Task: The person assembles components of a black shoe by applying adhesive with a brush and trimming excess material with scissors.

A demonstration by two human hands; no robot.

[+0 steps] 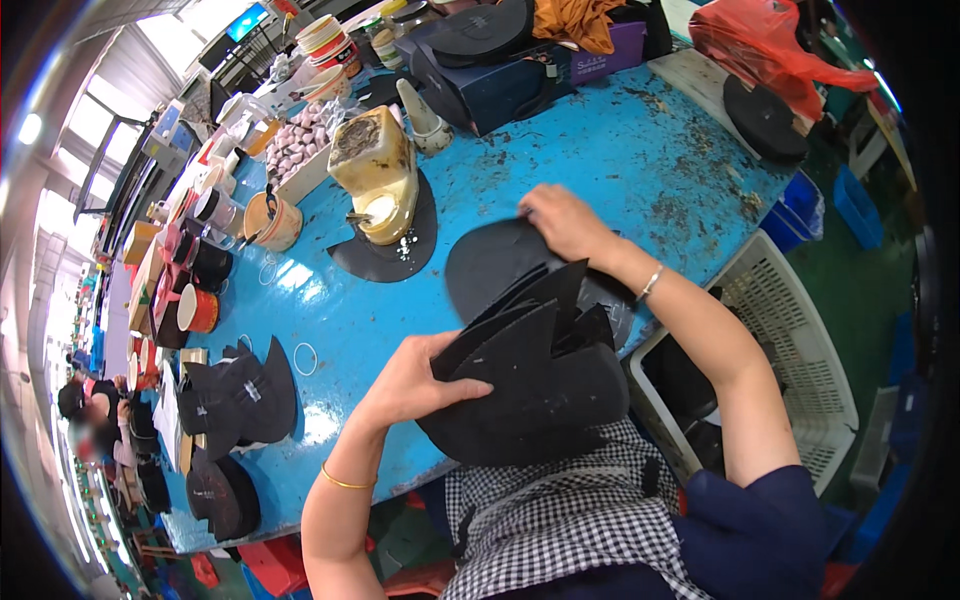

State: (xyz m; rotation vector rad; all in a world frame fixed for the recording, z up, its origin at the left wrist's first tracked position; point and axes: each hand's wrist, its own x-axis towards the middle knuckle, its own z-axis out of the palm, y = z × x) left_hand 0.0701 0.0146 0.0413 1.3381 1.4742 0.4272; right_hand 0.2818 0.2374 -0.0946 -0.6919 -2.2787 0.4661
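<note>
Panels [520, 390] | likely light, stiffish; take edges | left hand [415, 380] clamps them | right hand [568, 226] pinches rounded piece [495, 265] at its left

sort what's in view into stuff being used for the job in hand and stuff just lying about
Part of the job:
black pieces, held in the left hand
black rounded piece, at the right hand

Apparently just lying about:
red plastic bag
orange cloth
purple box
</note>
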